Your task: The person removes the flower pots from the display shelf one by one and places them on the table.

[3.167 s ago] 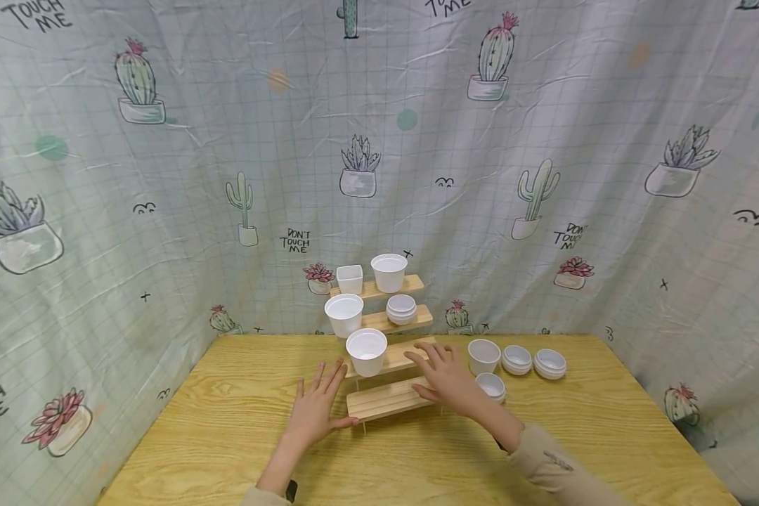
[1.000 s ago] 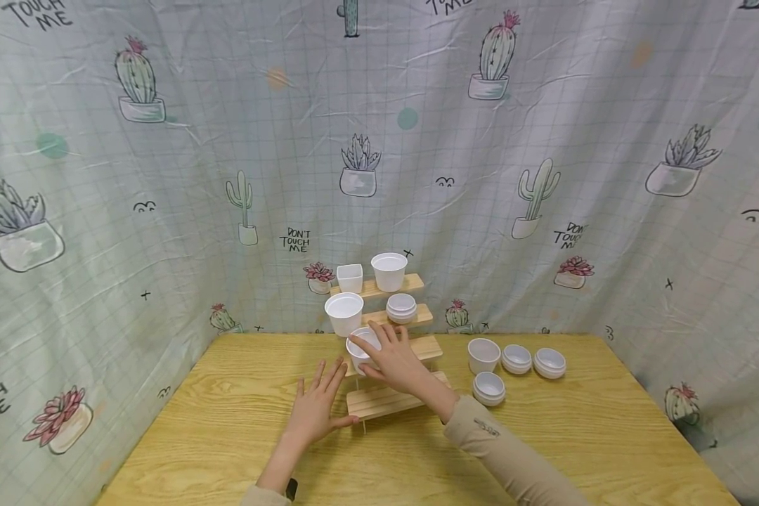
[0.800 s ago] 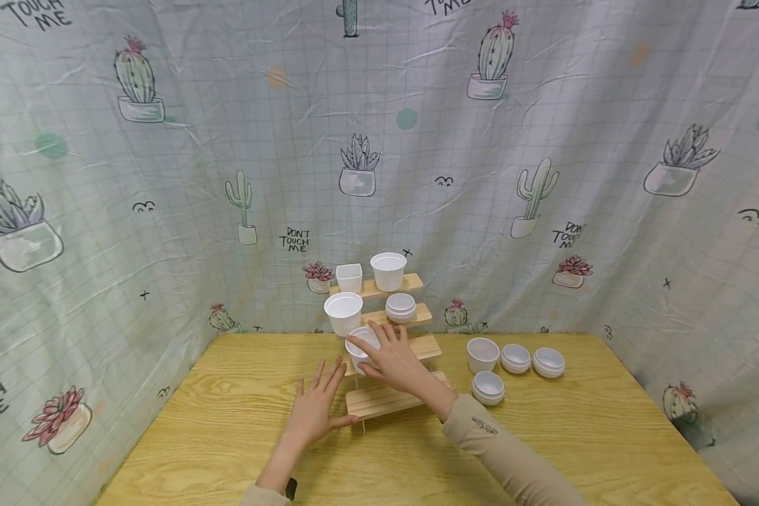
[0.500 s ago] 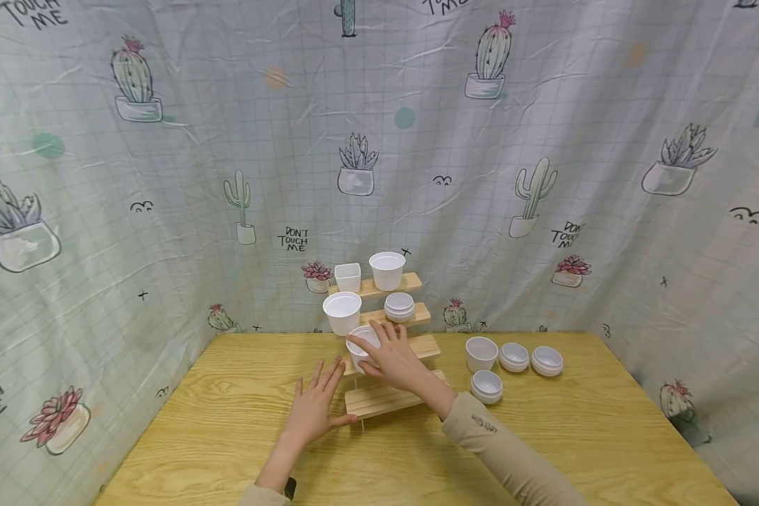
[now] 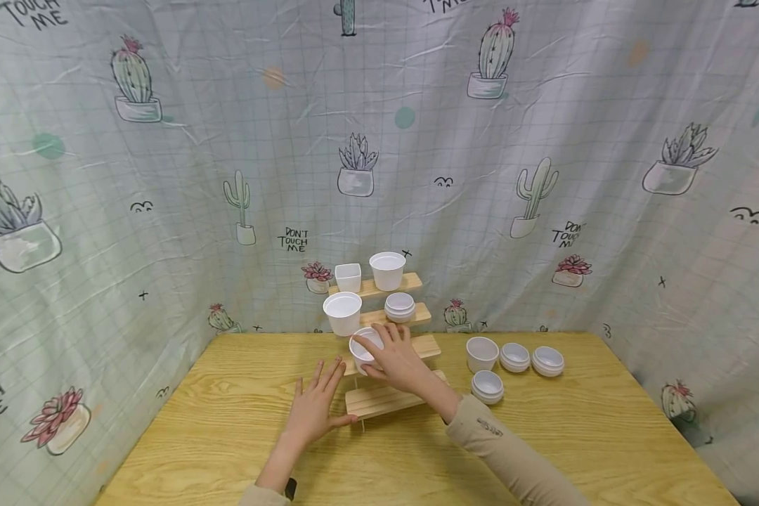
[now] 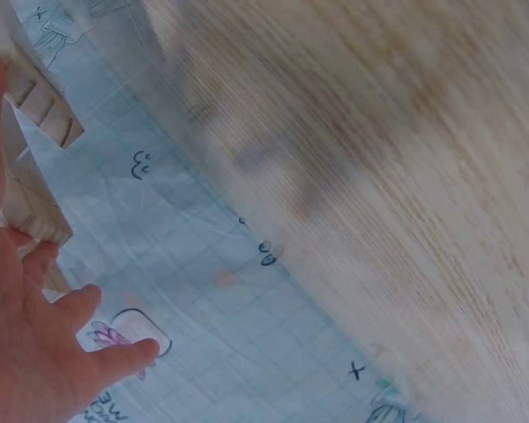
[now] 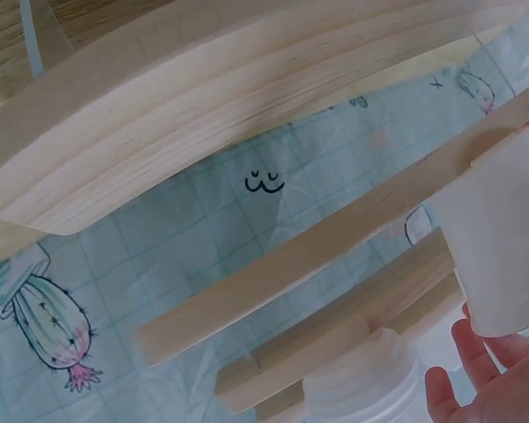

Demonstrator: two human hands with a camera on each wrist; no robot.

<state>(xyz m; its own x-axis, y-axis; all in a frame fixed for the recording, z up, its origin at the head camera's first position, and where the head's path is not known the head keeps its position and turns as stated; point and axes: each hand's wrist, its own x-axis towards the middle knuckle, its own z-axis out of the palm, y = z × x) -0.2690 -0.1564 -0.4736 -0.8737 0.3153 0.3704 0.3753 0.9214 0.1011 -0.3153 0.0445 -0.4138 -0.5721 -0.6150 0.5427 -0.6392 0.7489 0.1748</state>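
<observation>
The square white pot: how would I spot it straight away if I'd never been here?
On the table, find the stepped wooden stand and look up to its highest shelf. The square white pot sits at the left end, beside a larger round pot; its rim has corners, while every other pot's is round.

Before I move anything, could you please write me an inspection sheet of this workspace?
Surface: yellowish wood-grain table.
Job's things: four-step wooden stand; square pot and round pot on the top step; large pot and small pot on the second; gripped pot at the third; four loose pots on the table, right of the stand.
Clutter: nothing seen.
Hands: left hand touches the stand's left end, fingers spread; right hand holds the gripped pot.
Cables: nothing seen.
Surroundings: cactus-print curtain behind the table and at both sides.
</observation>
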